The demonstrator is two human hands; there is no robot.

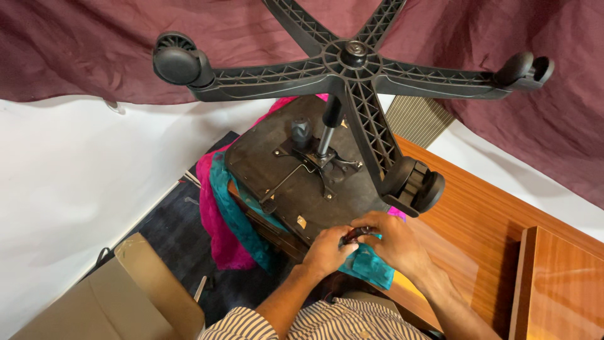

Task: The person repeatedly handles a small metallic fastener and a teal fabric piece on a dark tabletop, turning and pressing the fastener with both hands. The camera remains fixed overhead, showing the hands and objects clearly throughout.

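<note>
Count, head view: one upturned office chair; five base spokes, three casters seen. Two hands. Two cloths: one pink, one teal. One cardboard box. One wooden bench.

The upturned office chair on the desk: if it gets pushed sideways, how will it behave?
Probably top-heavy: the wide star base stands high on a thin column. Its seat lies on loose pink and teal cloth, so it may slide. The casters would likely spin freely.
</note>
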